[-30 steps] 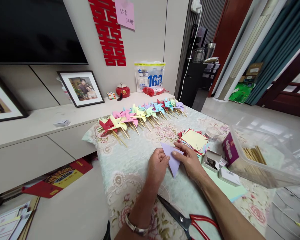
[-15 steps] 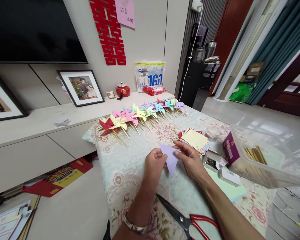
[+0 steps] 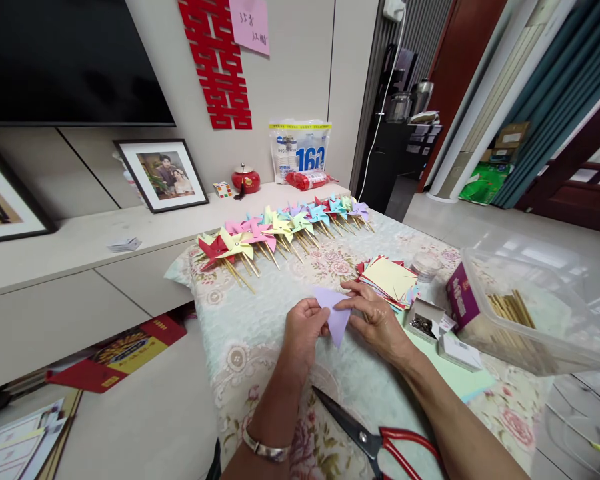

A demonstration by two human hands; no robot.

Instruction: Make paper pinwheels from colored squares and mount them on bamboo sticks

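A lilac sheet of paper [image 3: 339, 325], folded into a triangle, is held above the table in both hands. My left hand [image 3: 305, 327] pinches its left edge between thumb and bent fingers. On the right side, my right hand [image 3: 375, 320] has its index finger laid across the paper's face and its thumb by the edge. Black scissors [image 3: 363, 437] with red handles lie below the hands, blades pointing up and left. Just beyond my right hand is a stack of coloured paper squares [image 3: 390, 277], pale yellow on top.
Rows of finished paper pinwheels [image 3: 280, 230] on sticks lie along the table's far side. At right are an open box of small metal fasteners [image 3: 424, 324], a closed white box [image 3: 459, 352], green paper [image 3: 473, 383] and a clear bin [image 3: 570, 333] with wooden sticks.
Both hands and the lilac paper have shifted slightly left. My right thumb has come off the paper's face, and the index finger now lies over it.
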